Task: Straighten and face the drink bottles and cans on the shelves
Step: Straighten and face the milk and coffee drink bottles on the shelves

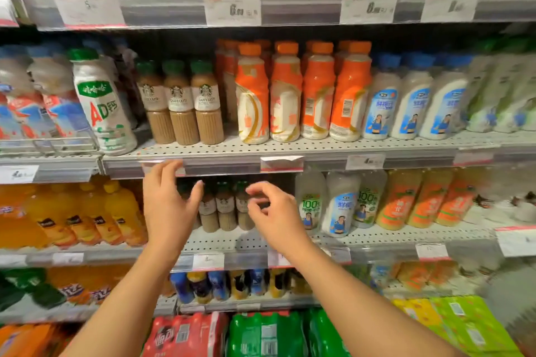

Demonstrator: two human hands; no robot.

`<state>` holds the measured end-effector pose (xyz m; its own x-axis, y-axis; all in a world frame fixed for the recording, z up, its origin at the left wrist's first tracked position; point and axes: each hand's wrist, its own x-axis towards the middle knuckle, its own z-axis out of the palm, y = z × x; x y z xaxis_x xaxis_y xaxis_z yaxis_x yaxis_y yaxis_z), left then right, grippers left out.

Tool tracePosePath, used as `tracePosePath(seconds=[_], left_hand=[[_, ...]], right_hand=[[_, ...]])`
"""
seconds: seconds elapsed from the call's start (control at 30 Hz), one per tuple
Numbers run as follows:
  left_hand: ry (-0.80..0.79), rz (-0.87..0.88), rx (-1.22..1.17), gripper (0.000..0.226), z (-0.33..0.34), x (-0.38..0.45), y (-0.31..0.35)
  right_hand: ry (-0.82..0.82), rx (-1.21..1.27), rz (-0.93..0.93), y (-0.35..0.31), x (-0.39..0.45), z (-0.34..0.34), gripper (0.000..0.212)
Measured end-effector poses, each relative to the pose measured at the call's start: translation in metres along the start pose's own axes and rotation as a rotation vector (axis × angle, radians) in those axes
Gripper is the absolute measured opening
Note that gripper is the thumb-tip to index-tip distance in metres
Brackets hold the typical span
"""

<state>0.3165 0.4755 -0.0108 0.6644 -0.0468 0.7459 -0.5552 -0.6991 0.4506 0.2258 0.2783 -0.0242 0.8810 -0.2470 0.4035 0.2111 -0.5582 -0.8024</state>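
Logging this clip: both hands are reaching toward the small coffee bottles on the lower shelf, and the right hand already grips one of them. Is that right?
Not quite. In the head view both hands do reach toward the small coffee bottles, but the right hand grips nothing: its fingers are loosely curled in front of the bottles. The left hand is empty too.

left hand (166, 206), right hand (274, 217) (empty), coffee bottles (224, 209)

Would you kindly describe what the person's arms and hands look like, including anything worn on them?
Both forearms are bare as far as the frame shows, with no sleeves in view. The left hand and the right hand wear no gloves, and no rings, watch or bracelet are visible. The fingernails look short and unpainted, though motion blur limits detail.
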Motion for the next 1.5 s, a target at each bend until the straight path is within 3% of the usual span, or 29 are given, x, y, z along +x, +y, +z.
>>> tracePosePath(seconds=[0.13, 0.3, 0.43, 0.53, 0.63, 1.03, 1.13, 1.23, 1.4, 1.5], left_hand=[[-0.231, 0.04, 0.002, 0.042, 0.028, -0.06, -0.002], [-0.576, -0.05, 0.059, 0.038, 0.055, -0.116, -0.023], [-0.654, -0.076, 0.112, 0.034, 0.063, -0.149, -0.048], [-0.732, -0.058, 0.254, 0.057, 0.073, -0.168, -0.073], [-0.792, -0.094, 0.306, 0.065, 0.087, -0.184, -0.093], [-0.786, -0.064, 0.325, 0.074, 0.105, -0.203, -0.107], [-0.7, -0.106, 0.266, 0.066, 0.107, -0.207, -0.103], [-0.501, -0.235, 0.144, 0.054, 0.107, -0.242, -0.107], [-0.64, -0.496, 0.087, 0.062, 0.127, -0.295, -0.14], [-0.583, -0.598, 0.046, 0.072, 0.148, -0.274, -0.169]], right_hand=[[-0.145, -0.301, 0.188, 0.072, -0.049, -0.02, 0.026], [-0.414, -0.698, 0.24, 0.14, -0.073, -0.03, 0.066], [-0.547, -0.879, 0.19, 0.173, -0.069, -0.025, 0.084], [-0.621, -0.916, 0.233, 0.192, -0.082, -0.015, 0.087], [-0.576, -0.943, 0.248, 0.204, -0.097, -0.005, 0.099], [-0.544, -0.987, 0.216, 0.199, -0.098, 0.002, 0.102], [-0.492, -0.996, 0.163, 0.206, -0.102, 0.003, 0.102], [-0.42, -0.994, 0.136, 0.215, -0.107, 0.009, 0.104], [-0.338, -1.038, 0.119, 0.224, -0.114, 0.018, 0.107], [-0.288, -1.052, 0.125, 0.229, -0.116, 0.026, 0.109]])
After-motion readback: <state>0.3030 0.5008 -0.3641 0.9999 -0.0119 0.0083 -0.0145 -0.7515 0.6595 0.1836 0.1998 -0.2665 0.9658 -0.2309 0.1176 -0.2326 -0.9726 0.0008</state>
